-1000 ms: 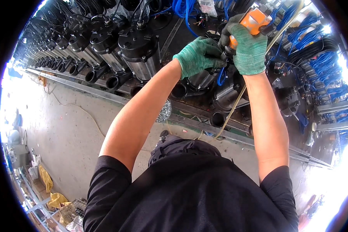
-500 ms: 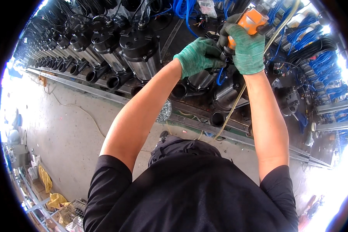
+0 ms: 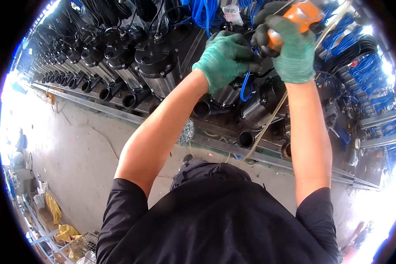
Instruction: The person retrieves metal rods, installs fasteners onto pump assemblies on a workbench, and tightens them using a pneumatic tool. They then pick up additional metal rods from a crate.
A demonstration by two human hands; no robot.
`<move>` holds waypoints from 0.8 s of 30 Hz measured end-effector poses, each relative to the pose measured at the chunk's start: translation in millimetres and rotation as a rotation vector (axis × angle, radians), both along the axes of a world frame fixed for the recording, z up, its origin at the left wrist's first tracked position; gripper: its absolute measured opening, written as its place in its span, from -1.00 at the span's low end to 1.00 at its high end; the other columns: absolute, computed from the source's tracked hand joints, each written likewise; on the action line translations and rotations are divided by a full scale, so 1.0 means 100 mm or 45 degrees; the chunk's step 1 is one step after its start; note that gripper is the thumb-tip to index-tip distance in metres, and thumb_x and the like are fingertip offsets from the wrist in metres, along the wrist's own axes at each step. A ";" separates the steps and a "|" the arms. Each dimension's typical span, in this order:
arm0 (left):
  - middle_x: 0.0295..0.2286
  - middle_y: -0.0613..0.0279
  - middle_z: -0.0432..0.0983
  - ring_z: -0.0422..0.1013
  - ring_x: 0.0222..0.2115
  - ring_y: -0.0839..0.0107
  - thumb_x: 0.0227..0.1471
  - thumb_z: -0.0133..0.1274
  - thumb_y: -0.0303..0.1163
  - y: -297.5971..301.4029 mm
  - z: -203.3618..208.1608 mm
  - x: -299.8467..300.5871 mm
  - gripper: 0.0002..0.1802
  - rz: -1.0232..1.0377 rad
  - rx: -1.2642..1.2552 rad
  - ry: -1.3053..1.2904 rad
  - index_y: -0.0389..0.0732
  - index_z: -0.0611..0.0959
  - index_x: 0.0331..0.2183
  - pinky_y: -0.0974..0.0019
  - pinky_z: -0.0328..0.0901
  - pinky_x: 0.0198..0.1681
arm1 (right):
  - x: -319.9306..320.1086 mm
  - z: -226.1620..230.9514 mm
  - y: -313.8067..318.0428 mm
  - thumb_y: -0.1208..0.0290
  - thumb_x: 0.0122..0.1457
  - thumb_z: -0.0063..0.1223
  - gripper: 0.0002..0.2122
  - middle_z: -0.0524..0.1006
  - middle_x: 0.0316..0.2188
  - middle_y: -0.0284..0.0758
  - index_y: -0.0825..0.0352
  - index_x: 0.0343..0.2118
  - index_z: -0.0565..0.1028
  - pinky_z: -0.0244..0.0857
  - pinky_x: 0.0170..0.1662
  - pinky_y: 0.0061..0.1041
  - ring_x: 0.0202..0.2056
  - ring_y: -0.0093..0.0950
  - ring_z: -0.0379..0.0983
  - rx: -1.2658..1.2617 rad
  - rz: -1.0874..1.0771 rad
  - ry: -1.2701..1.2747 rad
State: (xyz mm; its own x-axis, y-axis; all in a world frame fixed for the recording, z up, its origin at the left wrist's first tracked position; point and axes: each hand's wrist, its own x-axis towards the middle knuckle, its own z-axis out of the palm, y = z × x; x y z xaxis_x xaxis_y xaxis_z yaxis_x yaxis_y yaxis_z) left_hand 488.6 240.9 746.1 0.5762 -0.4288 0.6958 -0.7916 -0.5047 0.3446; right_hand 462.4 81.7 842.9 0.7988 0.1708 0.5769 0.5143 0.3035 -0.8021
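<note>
My right hand (image 3: 295,55), in a green glove with dark grey fingers, is wrapped around an orange power driver (image 3: 302,16). It holds the driver above the far side of the bench. To its left, my left hand (image 3: 224,59) wears a matching glove. Its blurred fingers are closed near the top of a black-and-steel pump (image 3: 226,96); what they grip there is hidden. A blue cable loop (image 3: 246,88) hangs just below those fingers. Another pump (image 3: 262,105) stands to the right, beneath my right wrist.
A long row of similar pumps (image 3: 156,66) runs off to the left along the metal bench edge (image 3: 215,141). A pale hose (image 3: 268,125) crosses the edge by my right forearm. Blue cable coils (image 3: 367,75) lie at the right. A wire basket (image 3: 81,246) sits lower left.
My right hand and the orange driver have moved up and to the right, away from the left hand. The left hand has shifted slightly up.
</note>
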 end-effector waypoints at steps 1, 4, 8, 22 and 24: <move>-0.28 0.27 0.61 0.46 -0.17 0.25 -0.08 0.32 -0.32 -0.10 0.13 -0.07 -0.84 0.031 -0.030 0.003 0.06 0.82 -0.34 0.21 0.33 -0.03 | -0.02 0.07 -0.08 0.46 0.13 0.16 -0.81 0.60 -0.40 -0.21 0.39 -0.22 0.52 0.35 -0.56 -0.57 -0.56 -0.49 0.51 -0.001 -0.021 -0.020; -0.21 0.30 0.62 0.44 -0.10 0.32 -0.05 0.33 -0.29 -0.34 0.24 0.10 -0.67 -0.071 0.017 0.047 0.08 0.73 -0.16 0.22 0.30 0.04 | -0.14 0.25 -0.22 0.47 0.11 0.18 -0.77 0.60 -0.42 -0.21 0.41 -0.18 0.49 0.34 -0.59 -0.56 -0.60 -0.48 0.49 0.036 -0.103 -0.014; -0.03 0.34 0.55 0.42 -0.01 0.38 0.01 0.32 -0.24 -0.64 0.21 0.46 -0.47 0.056 0.186 0.374 0.11 0.55 0.05 0.20 0.27 0.15 | 0.10 0.15 -0.40 0.51 0.10 0.23 -0.82 0.57 -0.48 -0.31 0.36 -0.23 0.52 0.31 -0.57 -0.60 -0.60 -0.54 0.47 0.046 -0.254 -0.109; -0.09 0.07 0.58 0.50 -0.10 0.03 0.03 0.22 -0.02 -0.81 0.11 0.63 -0.62 0.058 0.624 0.467 -0.01 0.75 -0.17 0.12 0.38 0.03 | 0.60 -0.54 -0.72 0.50 0.15 0.21 -0.92 0.59 -0.57 -0.35 0.39 -0.34 0.57 0.36 -0.47 -0.58 -0.57 -0.55 0.52 -0.053 -0.273 0.142; -0.04 0.06 0.51 0.48 -0.08 0.05 0.11 0.17 -0.05 -0.78 0.08 0.62 -0.67 0.047 0.686 0.602 0.09 0.72 -0.10 0.16 0.35 0.07 | 0.66 -0.56 -0.73 0.48 0.15 0.21 -0.89 0.59 -0.56 -0.35 0.38 -0.30 0.57 0.36 -0.47 -0.58 -0.56 -0.55 0.52 -0.124 -0.243 0.134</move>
State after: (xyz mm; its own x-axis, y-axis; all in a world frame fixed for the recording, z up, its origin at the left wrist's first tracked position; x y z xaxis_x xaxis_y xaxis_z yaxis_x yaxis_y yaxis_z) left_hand 550.7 163.0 754.3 0.7843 -0.6169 0.0655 -0.5984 -0.7245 0.3420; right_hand 528.0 9.0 786.5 0.8767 0.0619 0.4770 0.4670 0.1277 -0.8750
